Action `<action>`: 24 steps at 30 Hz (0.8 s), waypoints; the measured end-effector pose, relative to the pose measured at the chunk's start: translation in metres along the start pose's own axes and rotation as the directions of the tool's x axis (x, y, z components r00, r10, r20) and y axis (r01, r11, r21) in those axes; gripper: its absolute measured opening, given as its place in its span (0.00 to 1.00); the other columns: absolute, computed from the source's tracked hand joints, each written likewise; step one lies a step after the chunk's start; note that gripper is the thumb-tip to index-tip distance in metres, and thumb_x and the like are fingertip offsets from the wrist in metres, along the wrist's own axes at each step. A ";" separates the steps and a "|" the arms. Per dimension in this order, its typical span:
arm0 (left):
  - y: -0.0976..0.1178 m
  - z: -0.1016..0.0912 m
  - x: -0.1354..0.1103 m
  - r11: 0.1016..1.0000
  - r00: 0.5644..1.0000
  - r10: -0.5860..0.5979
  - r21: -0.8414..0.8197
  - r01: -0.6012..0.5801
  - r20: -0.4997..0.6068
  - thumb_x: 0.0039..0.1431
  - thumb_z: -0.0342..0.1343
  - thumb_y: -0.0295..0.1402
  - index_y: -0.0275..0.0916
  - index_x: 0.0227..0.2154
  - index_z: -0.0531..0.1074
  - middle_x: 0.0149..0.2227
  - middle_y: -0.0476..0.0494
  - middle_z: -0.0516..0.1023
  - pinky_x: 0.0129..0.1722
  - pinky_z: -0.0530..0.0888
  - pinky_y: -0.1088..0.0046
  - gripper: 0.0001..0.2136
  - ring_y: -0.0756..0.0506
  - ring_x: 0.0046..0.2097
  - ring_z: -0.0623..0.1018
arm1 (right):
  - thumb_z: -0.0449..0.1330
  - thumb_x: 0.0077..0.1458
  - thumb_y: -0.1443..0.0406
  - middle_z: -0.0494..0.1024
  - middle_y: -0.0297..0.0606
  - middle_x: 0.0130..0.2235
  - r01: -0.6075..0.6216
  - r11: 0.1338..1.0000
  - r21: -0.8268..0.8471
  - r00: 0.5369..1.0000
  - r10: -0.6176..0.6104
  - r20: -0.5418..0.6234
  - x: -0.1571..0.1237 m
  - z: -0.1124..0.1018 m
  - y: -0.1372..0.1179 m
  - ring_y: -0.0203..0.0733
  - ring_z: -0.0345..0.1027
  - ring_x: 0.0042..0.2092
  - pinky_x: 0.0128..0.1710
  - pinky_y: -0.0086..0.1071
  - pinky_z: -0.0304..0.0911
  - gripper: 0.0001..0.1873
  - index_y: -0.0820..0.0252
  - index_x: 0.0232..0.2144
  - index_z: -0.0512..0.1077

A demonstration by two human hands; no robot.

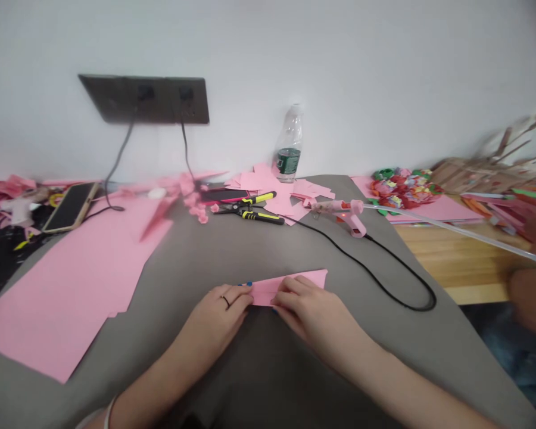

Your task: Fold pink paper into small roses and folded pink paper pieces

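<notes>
Lower centre of frame: left hand (pixel 226 307) and right hand (pixel 307 307) pinch a pink strip (pixel 262 292), apparently part-folded; completion cannot be confirmed. At left, larger pink sheets (pixel 71 298) lie unheld.

On my feed, the left end of the folded pink strip (pixel 263 291) is hidden by the left hand (pixel 223 307); the right hand (pixel 304 304) covers part of it farther right. Forearms (pixel 163 375) cut off, bottom edge. Right edge: second person's arm (pixel 533 295) blurred and cropped; clear rod (pixel 451 231) leaves the frame there. Brown bundle (pixel 469 173), upper right: blurred. Bottle label (pixel 288 161), upper centre: lettering too small for me. Pink scraps (pixel 13 186), left edge: cropped, blurred.
</notes>
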State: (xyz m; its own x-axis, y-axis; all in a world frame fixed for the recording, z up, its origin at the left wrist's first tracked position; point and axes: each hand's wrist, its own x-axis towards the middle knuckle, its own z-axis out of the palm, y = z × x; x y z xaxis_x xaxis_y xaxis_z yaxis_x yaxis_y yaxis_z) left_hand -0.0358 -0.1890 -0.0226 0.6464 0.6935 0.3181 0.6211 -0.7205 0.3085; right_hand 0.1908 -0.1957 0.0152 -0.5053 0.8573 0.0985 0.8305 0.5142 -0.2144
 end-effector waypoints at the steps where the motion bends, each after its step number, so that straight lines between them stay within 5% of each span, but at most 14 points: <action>1: -0.007 -0.004 0.003 0.996 1.000 -0.006 -0.085 0.008 0.015 0.67 0.48 0.22 0.37 0.45 0.76 0.49 0.40 0.81 0.50 0.78 0.65 0.12 0.45 0.49 0.80 | 0.59 0.62 0.69 0.77 0.38 0.34 -0.015 0.998 0.064 1.000 0.013 0.020 0.002 -0.003 0.003 0.43 0.72 0.38 0.31 0.31 0.65 0.10 0.56 0.29 0.77; 5: -0.026 -0.011 0.013 0.960 1.000 -0.017 -0.282 0.009 -0.026 0.69 0.48 0.24 0.41 0.43 0.78 0.45 0.43 0.82 0.47 0.78 0.69 0.13 0.47 0.47 0.80 | 0.61 0.59 0.71 0.79 0.35 0.31 -0.106 0.953 0.282 0.988 0.068 0.141 0.017 -0.011 0.018 0.43 0.73 0.38 0.35 0.32 0.64 0.09 0.55 0.29 0.77; 10: -0.030 -0.009 0.018 0.947 0.996 -0.059 -0.318 0.035 -0.064 0.69 0.48 0.25 0.39 0.43 0.77 0.41 0.45 0.83 0.45 0.78 0.72 0.12 0.49 0.43 0.82 | 0.62 0.54 0.74 0.75 0.27 0.28 -0.289 0.833 0.472 0.949 0.183 0.258 0.033 -0.010 0.029 0.34 0.68 0.30 0.29 0.27 0.57 0.08 0.56 0.31 0.72; 17: -0.018 -0.003 0.007 0.996 0.985 0.081 -0.007 -0.083 -0.150 0.69 0.45 0.22 0.34 0.45 0.76 0.44 0.40 0.83 0.45 0.79 0.69 0.13 0.46 0.44 0.81 | 0.61 0.52 0.78 0.71 0.30 0.29 -0.317 0.871 0.375 0.936 0.225 0.269 0.032 -0.009 0.020 0.36 0.65 0.33 0.30 0.28 0.53 0.12 0.58 0.25 0.68; 21: 0.007 0.001 -0.006 0.964 0.996 0.029 0.267 -0.005 -0.083 0.69 0.40 0.22 0.31 0.55 0.71 0.53 0.36 0.80 0.55 0.73 0.55 0.18 0.39 0.53 0.79 | 0.60 0.51 0.80 0.69 0.31 0.30 -0.270 0.885 0.379 0.950 0.180 0.256 0.030 -0.007 0.019 0.37 0.64 0.34 0.32 0.28 0.54 0.14 0.58 0.25 0.64; 24: 0.022 0.007 -0.019 0.929 0.998 -0.047 0.365 0.058 -0.037 0.71 0.43 0.35 0.27 0.62 0.63 0.62 0.31 0.71 0.63 0.60 0.46 0.22 0.35 0.62 0.71 | 0.59 0.53 0.80 0.67 0.32 0.30 -0.220 0.901 0.374 0.962 0.138 0.234 0.029 -0.005 0.020 0.38 0.63 0.34 0.33 0.29 0.55 0.16 0.57 0.24 0.61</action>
State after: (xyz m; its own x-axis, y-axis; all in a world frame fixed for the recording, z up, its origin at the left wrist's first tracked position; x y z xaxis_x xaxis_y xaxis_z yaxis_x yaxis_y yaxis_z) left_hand -0.0308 -0.2182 -0.0283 0.5995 0.7264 0.3361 0.7761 -0.6302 -0.0223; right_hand 0.1941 -0.1598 0.0188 -0.4265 0.8898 -0.1623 0.7718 0.2644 -0.5782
